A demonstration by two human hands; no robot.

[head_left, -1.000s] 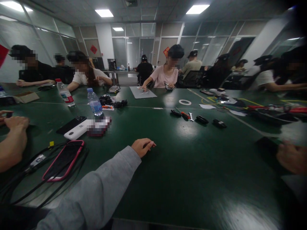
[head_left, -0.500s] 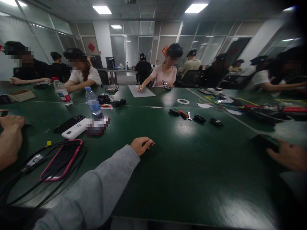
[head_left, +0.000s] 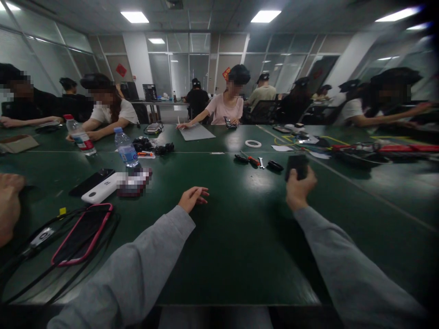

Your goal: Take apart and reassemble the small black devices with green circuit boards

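My right hand (head_left: 300, 187) grips a dark, flat rectangular object (head_left: 297, 167) upright above the green table (head_left: 240, 256), fingers wrapped round its sides. Resting near the middle of the table, my left hand (head_left: 194, 198) has its fingers apart and nothing in it. Beyond the hands lie an orange-handled screwdriver (head_left: 254, 161), a small wrench (head_left: 261, 163) and a black item (head_left: 275, 166). A white ring (head_left: 253, 143) lies farther back.
On the left are a pink-edged phone (head_left: 82, 235) with cables, a white power bank (head_left: 103, 188), and two bottles (head_left: 126, 148) (head_left: 80, 135). Another person's hand (head_left: 10, 201) rests at the left edge. Red and black gear (head_left: 363, 153) lies back right.
My right hand has come in from the far right with the dark object and is now in front of the tools. My left hand's fingers have spread somewhat. The view has shifted slightly.
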